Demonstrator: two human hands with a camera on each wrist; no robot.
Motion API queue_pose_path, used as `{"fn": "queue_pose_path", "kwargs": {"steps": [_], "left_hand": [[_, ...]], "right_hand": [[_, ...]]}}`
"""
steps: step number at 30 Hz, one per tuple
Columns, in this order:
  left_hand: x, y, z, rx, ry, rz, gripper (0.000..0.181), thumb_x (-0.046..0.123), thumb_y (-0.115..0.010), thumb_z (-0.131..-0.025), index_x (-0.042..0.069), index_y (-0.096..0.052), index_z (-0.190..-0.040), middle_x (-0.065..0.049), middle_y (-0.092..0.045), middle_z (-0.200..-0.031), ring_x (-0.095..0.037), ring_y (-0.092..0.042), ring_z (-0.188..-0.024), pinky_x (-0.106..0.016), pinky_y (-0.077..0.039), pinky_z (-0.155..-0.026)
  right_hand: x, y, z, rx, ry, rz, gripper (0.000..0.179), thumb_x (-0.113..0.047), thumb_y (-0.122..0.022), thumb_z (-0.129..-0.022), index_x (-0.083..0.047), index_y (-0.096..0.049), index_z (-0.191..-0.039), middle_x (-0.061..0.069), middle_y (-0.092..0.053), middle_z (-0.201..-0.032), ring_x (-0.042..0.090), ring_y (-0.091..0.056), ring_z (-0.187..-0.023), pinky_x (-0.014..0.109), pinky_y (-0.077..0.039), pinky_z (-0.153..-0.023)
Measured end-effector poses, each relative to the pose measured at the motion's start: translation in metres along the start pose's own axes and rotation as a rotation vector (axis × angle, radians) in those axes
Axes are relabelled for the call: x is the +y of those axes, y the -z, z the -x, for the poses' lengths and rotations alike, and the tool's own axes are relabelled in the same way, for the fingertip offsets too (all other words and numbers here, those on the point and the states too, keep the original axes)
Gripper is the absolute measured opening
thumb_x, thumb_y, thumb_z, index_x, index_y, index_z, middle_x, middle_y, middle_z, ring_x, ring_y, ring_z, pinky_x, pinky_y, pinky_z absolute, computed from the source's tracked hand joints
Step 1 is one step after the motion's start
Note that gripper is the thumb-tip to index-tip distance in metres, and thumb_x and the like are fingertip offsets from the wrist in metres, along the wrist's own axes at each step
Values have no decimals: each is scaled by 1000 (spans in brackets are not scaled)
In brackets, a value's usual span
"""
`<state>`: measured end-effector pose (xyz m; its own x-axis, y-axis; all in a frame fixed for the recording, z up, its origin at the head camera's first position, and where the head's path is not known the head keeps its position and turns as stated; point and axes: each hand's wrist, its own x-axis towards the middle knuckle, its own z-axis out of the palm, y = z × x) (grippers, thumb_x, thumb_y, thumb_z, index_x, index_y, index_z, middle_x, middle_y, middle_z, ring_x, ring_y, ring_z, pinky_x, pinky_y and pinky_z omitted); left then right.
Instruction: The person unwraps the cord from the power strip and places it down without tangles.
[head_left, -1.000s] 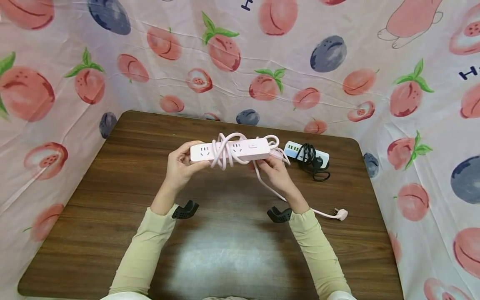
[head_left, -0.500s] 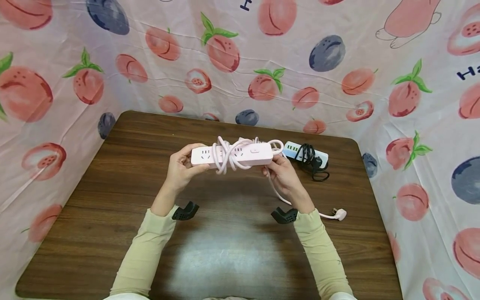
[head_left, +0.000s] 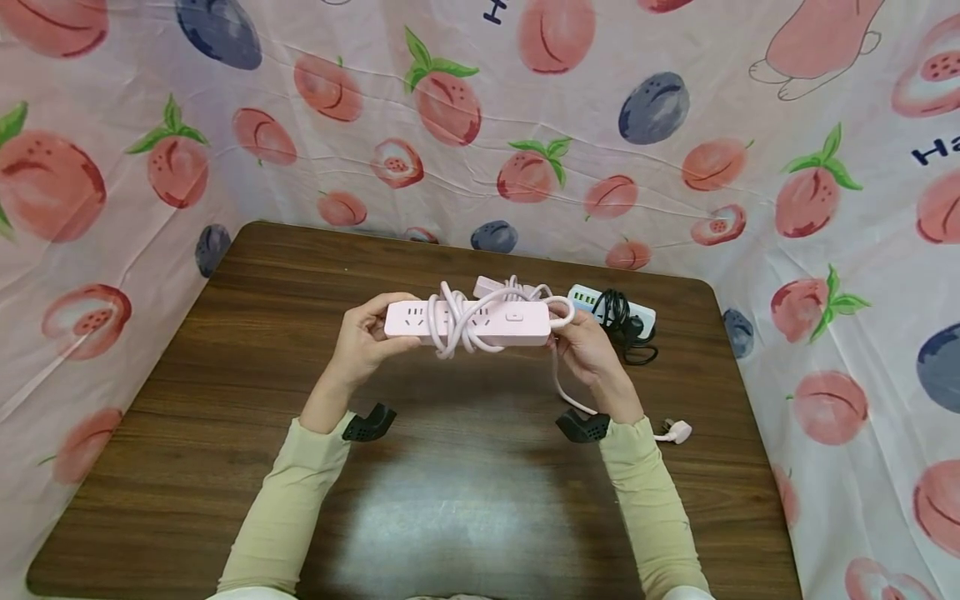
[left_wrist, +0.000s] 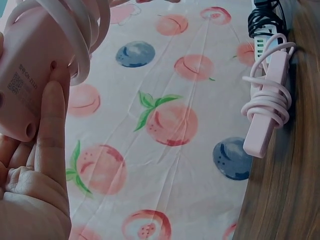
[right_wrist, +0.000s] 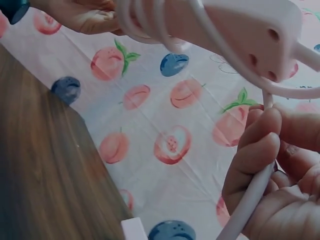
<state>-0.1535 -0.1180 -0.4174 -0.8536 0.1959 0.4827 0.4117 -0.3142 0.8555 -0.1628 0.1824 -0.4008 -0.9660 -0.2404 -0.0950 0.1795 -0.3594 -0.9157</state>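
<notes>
One fruit-print cloth point(head_left: 450, 225) covers the back and both sides of the scene. In front of it is one brown wood-grain worktop point(head_left: 187, 467). Two pale green sleeves point(head_left: 281, 508) reach forward over it.

Three power strips show in all, two pink and one white. The first pink strip point(head_left: 525, 325) is held level above the worktop, socket face toward the head camera, its cord loops point(head_left: 450, 321) crossing some of the sockets. The second pink strip point(left_wrist: 261, 132) lies on the worktop beyond, its own cord wound around it; in the head view the held strip hides much of it. The one white strip point(head_left: 587, 300) lies to the right of that, a black cord point(head_left: 617, 310) bundled across its middle.

There are two hands. The left hand point(head_left: 362, 343) grips the first strip's socket end between fingers and thumb. The right hand point(head_left: 590, 352), near the switch end, has its fingers closed around one strand of pink cord. Two black wrist pieces point(head_left: 370, 422) sit by the cuffs. One pink plug point(head_left: 678, 432) rests on the worktop at the right; the right wrist blocks part of the cord leading to it.
</notes>
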Motion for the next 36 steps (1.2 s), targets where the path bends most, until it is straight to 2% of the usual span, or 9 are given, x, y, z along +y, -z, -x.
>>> {"fn": "queue_pose_path", "kwargs": {"steps": [5,12,15,20,23,26,30,34,36], "left_hand": [[-1,0,0,-27,1,3,44,3,-81,-69,-3,-63,-109,-4,-65,-96,-10,-58,-82,-18,-52,-67],[-3,1,-2,-36,1,-17,42,-4,-80,-69,-4,-63,-107,-4,-64,-95,-10,-57,-81,-17,-51,-65],[-4,4,-1,-30,5,-39,44,-9,-78,-68,-11,-60,-107,-3,-64,-95,-10,-58,-81,-18,-51,-66],[-7,8,-1,43,9,-118,46,-24,-70,-65,-21,-53,-108,-3,-65,-95,-10,-58,-81,-18,-52,-66],[-10,10,-2,117,15,-146,44,-27,-66,-66,-21,-53,-108,-1,-65,-94,-9,-58,-80,-18,-52,-64],[-13,10,-3,195,9,-128,42,-27,-65,-68,-22,-52,-108,-1,-65,-93,-9,-58,-79,-17,-52,-65],[-13,9,-6,254,-20,-71,39,-25,-65,-69,-20,-55,-106,-2,-66,-93,-10,-59,-81,-17,-52,-67],[-10,9,-7,262,-38,-6,37,-19,-71,-69,-4,-65,-103,-3,-66,-95,-10,-59,-81,-17,-52,-68],[-9,9,-7,261,-39,13,39,-15,-74,-69,4,-67,-103,-2,-67,-95,-10,-59,-81,-17,-51,-68]], "right_hand": [[-9,2,1,-11,40,29,35,6,-42,-95,-12,-70,-87,2,-62,-78,8,-53,-58,17,-43,-51],[-17,9,3,5,76,22,37,6,-42,-96,-12,-72,-84,2,-63,-72,7,-53,-56,15,-43,-50],[-24,12,6,5,125,47,37,8,-43,-95,-12,-72,-82,1,-61,-69,6,-50,-54,14,-41,-48],[-28,14,15,-17,237,156,30,7,-51,-92,-13,-72,-81,0,-59,-67,7,-47,-52,16,-37,-46],[-26,15,20,-72,288,196,22,3,-59,-89,-14,-72,-81,-1,-59,-66,7,-46,-52,16,-37,-46],[-21,18,22,-143,310,213,19,1,-62,-87,-14,-71,-81,-2,-58,-65,7,-45,-52,17,-37,-47],[-11,25,22,-180,259,359,27,7,-59,-85,-16,-71,-79,-4,-55,-61,6,-43,-49,18,-35,-43],[-4,29,20,-191,172,614,14,8,-61,-84,-2,-70,-81,-5,-51,-58,6,-41,-49,21,-32,-43],[-3,27,19,-176,158,729,5,6,-63,-84,6,-68,-84,-4,-52,-59,5,-42,-51,20,-34,-45]]}}
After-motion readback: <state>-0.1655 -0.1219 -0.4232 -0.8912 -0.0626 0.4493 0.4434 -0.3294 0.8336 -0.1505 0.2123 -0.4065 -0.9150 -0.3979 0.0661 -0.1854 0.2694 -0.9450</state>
